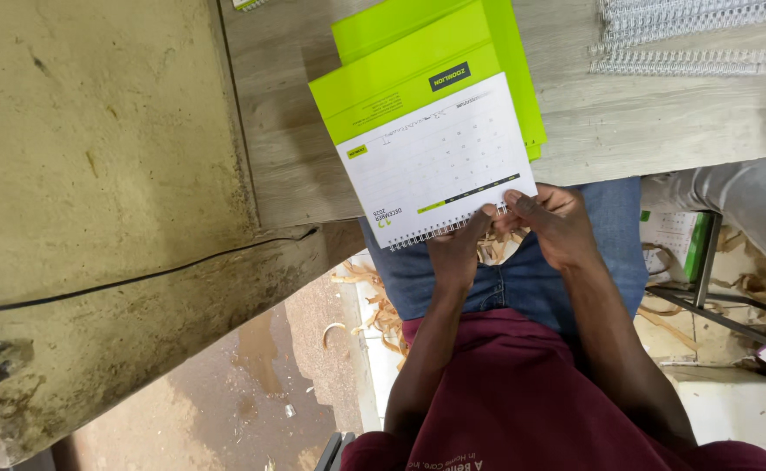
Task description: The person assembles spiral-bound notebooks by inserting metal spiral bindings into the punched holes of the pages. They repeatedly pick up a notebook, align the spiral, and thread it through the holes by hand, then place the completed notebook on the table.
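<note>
White calendar (wire-bound) pinched at its near edge by left hand and right hand

head cam only | worn on my head, looks steeply down past my chest | close on my hands at the tabletop edge | lap and floor below | no second view

The white-and-lime-green desk calendar with a silver wire spiral binding lies tilted over the near edge of the grey wooden table. Its white grid page faces up. The bound edge points toward the person, overhanging the table edge.
</note>
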